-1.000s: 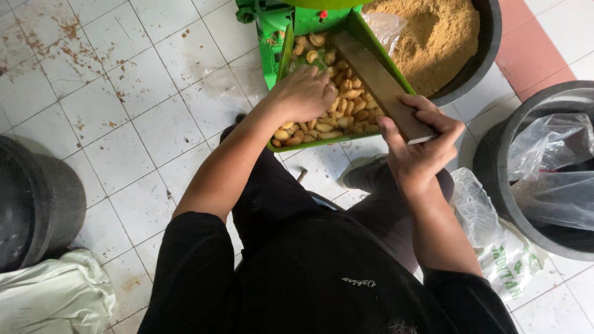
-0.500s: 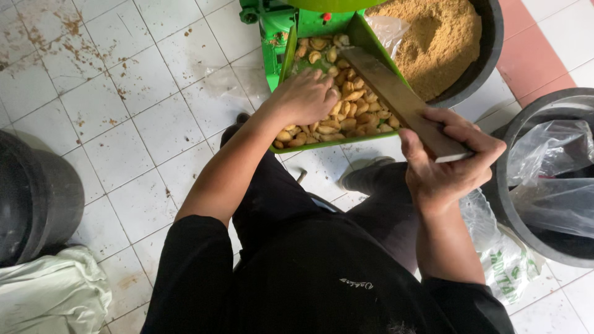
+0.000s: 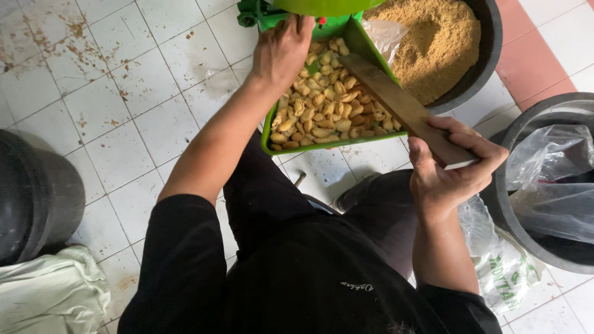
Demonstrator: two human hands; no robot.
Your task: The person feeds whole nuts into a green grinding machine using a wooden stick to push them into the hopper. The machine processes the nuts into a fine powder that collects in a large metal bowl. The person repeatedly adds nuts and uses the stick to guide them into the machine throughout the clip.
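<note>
Peanuts (image 3: 325,102), pale and shelled, filled our green plastic chute tray (image 3: 365,46) over the tiled floor; our left hand (image 3: 281,52) spread loosely on them while our right hand (image 3: 451,170) clamped the flat wooden stick (image 3: 396,102) slanted in, seemingly for raking.

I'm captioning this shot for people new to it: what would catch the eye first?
The bright green tray heaped with pale peanut shells at top centre, the left hand resting in them. Next, the right hand gripping a flat wooden board angled over the tray, beside a dark tub of tan meal.
</note>
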